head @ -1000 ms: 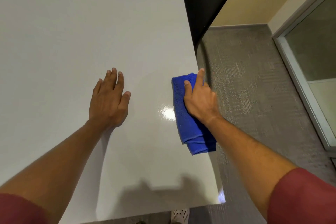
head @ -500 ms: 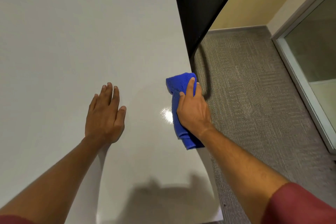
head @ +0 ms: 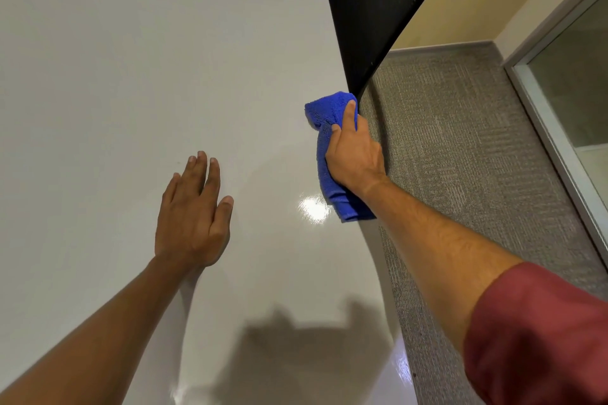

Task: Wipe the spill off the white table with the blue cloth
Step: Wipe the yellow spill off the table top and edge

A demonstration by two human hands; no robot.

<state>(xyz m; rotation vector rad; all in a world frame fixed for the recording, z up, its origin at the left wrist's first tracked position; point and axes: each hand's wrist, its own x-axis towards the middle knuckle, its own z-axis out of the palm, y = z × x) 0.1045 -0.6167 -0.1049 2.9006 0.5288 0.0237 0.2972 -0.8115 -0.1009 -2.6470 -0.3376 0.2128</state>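
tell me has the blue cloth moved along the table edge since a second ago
Yes. The blue cloth slid along the table edge away from the person, now reaching the black chair.

Glossy smooth table (head: 131,76); fuzzy terry cloth (head: 324,108); rough woven carpet (head: 460,141).

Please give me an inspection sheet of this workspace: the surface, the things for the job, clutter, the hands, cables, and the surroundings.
Surface: white table, glossy, with a bright light glare beside the cloth; no clear spill visible.
Job's things: blue cloth, bunched, at the table's right edge.
Clutter: nothing seen.
Hands: right hand presses on the cloth, fingers curled over it; left hand lies flat and open on the table.
Cables: nothing seen.
Surroundings: black chair back beside the table edge, grey carpet, glass panel to the right.
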